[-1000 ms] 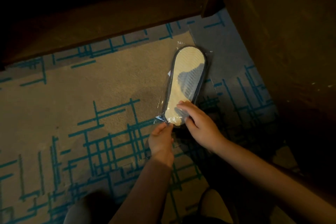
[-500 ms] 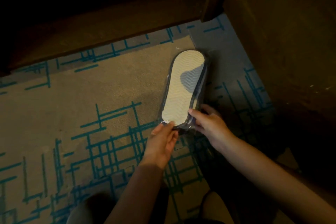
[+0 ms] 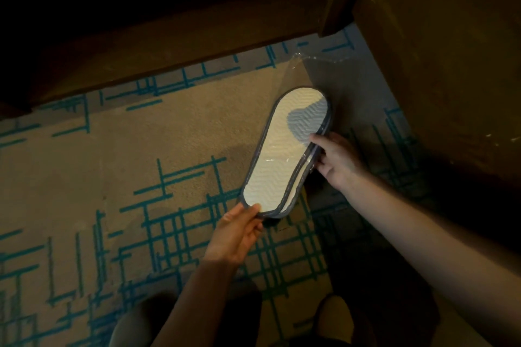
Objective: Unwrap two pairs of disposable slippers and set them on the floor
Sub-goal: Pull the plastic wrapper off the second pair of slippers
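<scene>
A pair of flat disposable slippers [image 3: 282,155], white ribbed sole up with grey trim, is held above the carpet. My left hand [image 3: 236,231] pinches the near end of the pair. My right hand [image 3: 335,160] grips the right side at mid-length, over the clear plastic wrapper [image 3: 318,70]. The wrapper stretches loose and empty beyond the far end of the slippers, and their near end sticks out of it. Two pale slipper-like shapes [image 3: 135,321] [image 3: 335,315] lie at the bottom edge, dim and partly hidden by my arms.
The floor is beige carpet [image 3: 84,177] with teal line patterns. Dark wooden furniture [image 3: 141,36] runs along the far side, and a wooden cabinet [image 3: 437,65] stands on the right. The room is dim.
The slippers have slid partway out of the wrapper towards me. My right hand moved from the near end up along the right side, and the empty wrapper now extends past the far end.
</scene>
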`<act>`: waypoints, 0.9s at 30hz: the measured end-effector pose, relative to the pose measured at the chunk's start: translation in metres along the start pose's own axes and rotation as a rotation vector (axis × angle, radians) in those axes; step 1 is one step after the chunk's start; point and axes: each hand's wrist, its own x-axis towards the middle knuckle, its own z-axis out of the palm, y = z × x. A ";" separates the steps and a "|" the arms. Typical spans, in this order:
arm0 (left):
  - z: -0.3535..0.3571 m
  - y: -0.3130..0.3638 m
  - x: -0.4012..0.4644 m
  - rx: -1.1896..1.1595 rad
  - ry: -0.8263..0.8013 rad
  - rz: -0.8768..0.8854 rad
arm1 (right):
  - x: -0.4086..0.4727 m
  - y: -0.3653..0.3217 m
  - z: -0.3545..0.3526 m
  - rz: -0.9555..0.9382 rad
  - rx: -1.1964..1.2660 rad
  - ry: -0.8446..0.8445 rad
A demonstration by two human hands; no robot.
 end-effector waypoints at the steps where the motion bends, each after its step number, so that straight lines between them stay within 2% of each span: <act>1: -0.006 0.002 0.000 0.019 0.000 0.001 | 0.001 0.000 0.000 0.011 0.016 -0.009; 5: -0.029 0.005 -0.004 0.096 0.008 0.013 | 0.001 -0.004 0.000 0.105 -0.047 -0.056; 11: -0.045 0.008 -0.004 0.187 0.043 0.016 | 0.006 -0.014 0.009 0.187 -0.105 0.003; 15: -0.051 0.002 -0.005 0.207 0.094 -0.005 | 0.013 -0.030 0.017 0.097 -0.163 0.003; 22: -0.056 -0.004 -0.006 0.289 0.172 -0.015 | 0.021 -0.060 0.024 -0.148 -0.042 0.065; 27: -0.054 -0.003 0.001 0.553 0.319 0.031 | 0.015 -0.080 0.026 -0.298 0.039 0.094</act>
